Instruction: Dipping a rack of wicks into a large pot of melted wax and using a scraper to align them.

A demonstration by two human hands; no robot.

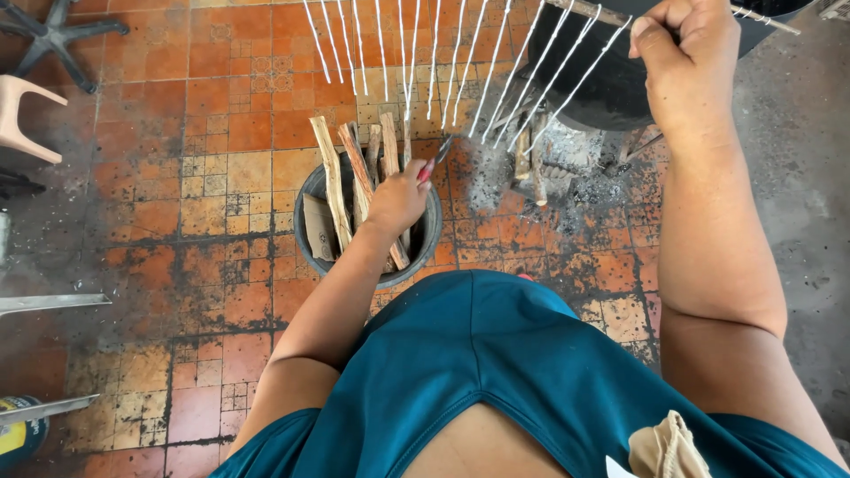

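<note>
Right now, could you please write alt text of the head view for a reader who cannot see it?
The right hand grips a thin stick from which white strands hang, while the left hand holds a small red-handled tool. Below stand a bucket of split firewood and a black pot over ash, on orange floor tiles.

The floor (pixel 212 212) is laid with orange and rust-coloured tiles, some patterned in small squares, and dark grime stains the joints and spreads in patches. Well away from the fingers, at the top left corner, stands the black star-shaped base of a chair (pixel 55 35). Just below it the edge of a pale pink plastic chair (pixel 25 115) juts in. Beyond the fingers of the raised hand, along the right edge, the tiles give way to grey concrete (pixel 797 177). Bright, even daylight falls across everything.
</note>
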